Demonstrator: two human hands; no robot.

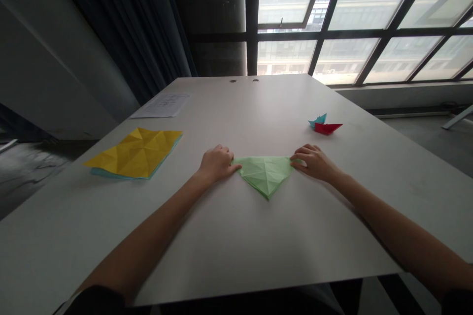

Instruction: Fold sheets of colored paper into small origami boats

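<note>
Green paper [264,173] lies mid-bench, folded into a triangle: long edge away from the person, point toward them, flat on the white bench [258,246]. Left hand [217,162] sits on its left corner, fingers curled under with knuckles up; I can't tell whether it pinches the corner or only presses it, because the fingertips are hidden under the hand. Right hand [314,161] is on the right corner, fingers bent but spread, tips down on the paper, gripping nothing. My read is that one hand on each end pins the long edge so the creased layers lie flat and don't slide. Yellow sheet [136,151], heavily creased, lies well off to the left on top of a teal sheet [121,175], of which only a thin edge shows. Red folded piece [327,128] and teal folded piece [318,119] touch each other beyond the right hand, out of the way. Printed page [161,105] is at the far left edge, text too small to read. The layer count of the green triangle is unclear, and both upper arms are cut off by the frame.
</note>
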